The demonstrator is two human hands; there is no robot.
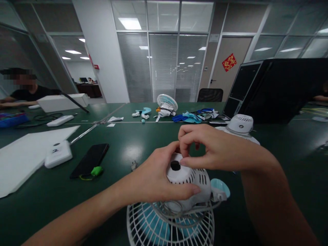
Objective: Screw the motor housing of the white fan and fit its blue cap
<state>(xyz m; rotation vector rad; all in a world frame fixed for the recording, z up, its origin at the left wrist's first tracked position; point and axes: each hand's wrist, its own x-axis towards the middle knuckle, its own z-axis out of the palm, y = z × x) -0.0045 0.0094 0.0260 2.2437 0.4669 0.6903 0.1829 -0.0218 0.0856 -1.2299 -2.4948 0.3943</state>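
A small white fan [202, 184] lies face down in front of me, its round wire cage [133, 222] and light blue blades [153, 227] below. My left hand [164, 174] is wrapped round the motor housing, thumb along the near side. On top of the housing is a dark oval opening or knob [175, 165]; I cannot tell which. Bent over it, my right hand [202, 147] has thumb and fingers curled close together, the thumb tip at its edge. What they pinch, if anything, is hidden. A grey cord [176, 220] loops around the fan, and a light blue disc [220, 188] sticks out at its right.
A black phone [92, 159] with a green tag [96, 171], a white box-shaped device [58, 154] and a white board [23, 157] lie left. Another fan [166, 104] and blue gloves [191, 117] sit farther back. A white fan part [240, 124] stands right. A person [28, 89] sits far left.
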